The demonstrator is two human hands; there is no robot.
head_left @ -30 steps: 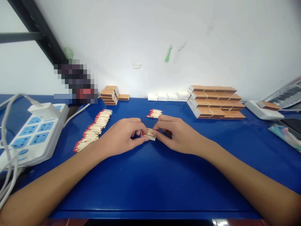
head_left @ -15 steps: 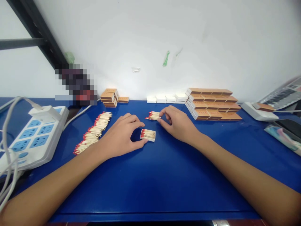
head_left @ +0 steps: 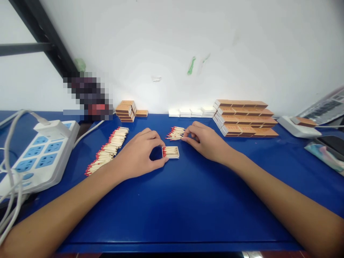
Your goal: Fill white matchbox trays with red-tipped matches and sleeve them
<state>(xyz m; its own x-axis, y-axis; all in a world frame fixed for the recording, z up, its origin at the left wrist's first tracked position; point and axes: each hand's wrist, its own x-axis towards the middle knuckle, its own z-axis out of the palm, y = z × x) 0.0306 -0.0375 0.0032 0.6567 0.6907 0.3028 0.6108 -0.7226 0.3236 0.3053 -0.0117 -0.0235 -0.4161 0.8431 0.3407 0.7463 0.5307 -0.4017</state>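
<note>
I have the left hand point(head_left: 141, 153) curved round the left end of a matchbox tray point(head_left: 172, 156) on the table point(head_left: 172, 204), thumb and index finger spread about as wide as the tray, their tips at its front and rear corners. I can't tell whether they grip it. The tray lies flat, with loose matches point(head_left: 172, 150) inside, red heads to the left. My right hand point(head_left: 205, 142) is nearly closed, thumb and index tips close together at the bare ends of a small match pile point(head_left: 175, 133) just behind the tray; whether they pinch a match I can't make out. The left thumb covers the tray's front corner, and the left forearm hides part of the long match row point(head_left: 107, 152). A phone point(head_left: 334, 146) is cut off at the right edge.
</note>
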